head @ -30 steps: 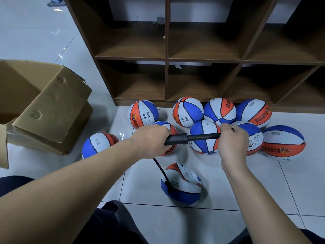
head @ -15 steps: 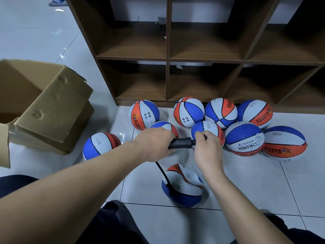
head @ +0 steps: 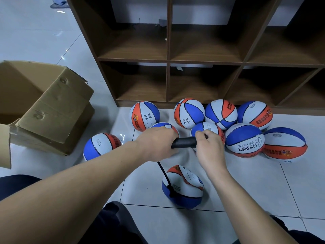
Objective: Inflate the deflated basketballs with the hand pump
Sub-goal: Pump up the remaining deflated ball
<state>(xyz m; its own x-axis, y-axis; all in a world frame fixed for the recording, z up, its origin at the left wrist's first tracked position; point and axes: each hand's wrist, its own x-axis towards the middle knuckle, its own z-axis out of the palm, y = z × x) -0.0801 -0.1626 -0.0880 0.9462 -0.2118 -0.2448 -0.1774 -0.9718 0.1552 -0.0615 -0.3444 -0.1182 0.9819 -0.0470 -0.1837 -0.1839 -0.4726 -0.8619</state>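
Two hands grip a black cylindrical hand pump (head: 183,142): left hand (head: 156,144) wrapped around its barrel, right hand (head: 209,148) apparently clenched on the hidden handle. Its thin black hose (head: 164,175) enters a sagging red, white and blue rubber basketball (head: 184,188).

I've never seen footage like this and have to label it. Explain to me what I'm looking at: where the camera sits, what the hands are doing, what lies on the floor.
There is no machine here. The one picture comes from a camera worn on a person's head, looking forward and down at their bare arms. The left hand grips the black pump by its barrel; the right hand holds the handle end, close against the barrel. A thin black hose runs down from the pump into a saggy, half-flat ball on the tiled floor. More red, white and blue balls lie behind it, in front of a brown shelf with open compartments. An open cardboard box stands at the left.
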